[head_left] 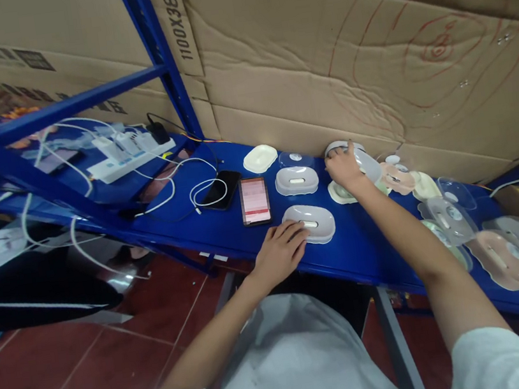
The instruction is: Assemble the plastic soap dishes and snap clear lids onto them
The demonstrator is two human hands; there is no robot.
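My left hand (280,247) rests on the near edge of a white oval soap box (312,222) on the blue shelf (225,228), fingers loosely spread on its side. My right hand (344,166) reaches to the back of the shelf and grips a clear plastic lid (365,161) above a cream tray (339,193). A second white soap box (297,180) stands between the two hands, and a cream lid (259,158) lies behind it.
A phone with a lit screen (254,199) and a dark phone (221,189) on a white cable lie left of the boxes. A power strip (128,155) with chargers sits at the back left. Several clear lids and pink trays (504,250) crowd the right. Cardboard (366,57) lines the wall.
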